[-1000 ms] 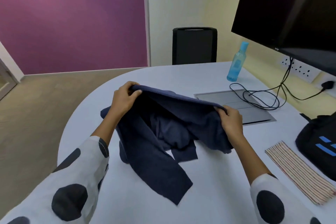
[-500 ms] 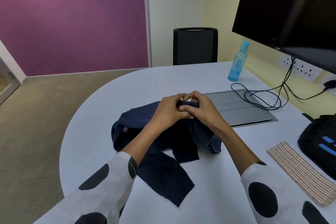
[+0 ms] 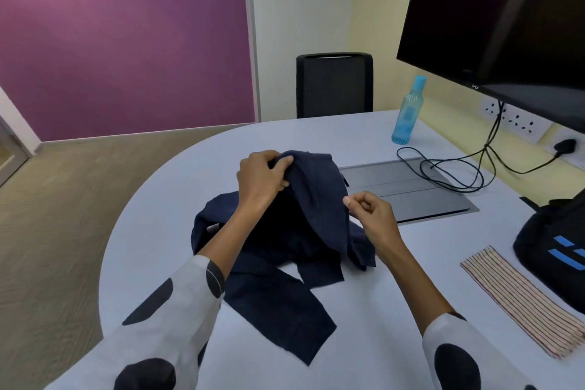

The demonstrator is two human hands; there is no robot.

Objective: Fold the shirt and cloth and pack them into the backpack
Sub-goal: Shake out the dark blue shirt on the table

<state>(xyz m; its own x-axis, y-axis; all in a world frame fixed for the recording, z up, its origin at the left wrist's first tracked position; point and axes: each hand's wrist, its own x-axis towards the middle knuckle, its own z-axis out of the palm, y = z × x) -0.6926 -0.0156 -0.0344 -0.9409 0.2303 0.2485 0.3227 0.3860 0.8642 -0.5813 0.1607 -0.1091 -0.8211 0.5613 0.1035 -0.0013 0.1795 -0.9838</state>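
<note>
- We see the navy shirt (image 3: 278,250) lying crumpled in the middle of the pale bench (image 3: 364,342), one long strip of it trailing toward us.
- The left hand (image 3: 261,182) lifts a bunch of the shirt's fabric off the bench, its grip clamped on the cloth with thumb over the top fold.
- The right hand (image 3: 372,215) sits just beside the raised fold, fingers curled; thumb and forefinger meet at the fabric's edge, but we cannot tell whether they actually pinch it.
- How the shirt lies under the raised part is hidden by the left forearm and its own folds.
- The striped cloth (image 3: 525,301) lies flat at the right of the bench, apart from the shirt; its near end runs out of view.
- The black backpack (image 3: 557,250) with blue marks sits just beyond the cloth, cut off by the right edge, so we cannot see whether it is open.
- Farther back stand a blue water bottle (image 3: 408,111), a grey panel (image 3: 408,187) set in the bench with black cables (image 3: 456,174) looped on it, and a dark monitor (image 3: 500,19), partly out of frame.
</note>
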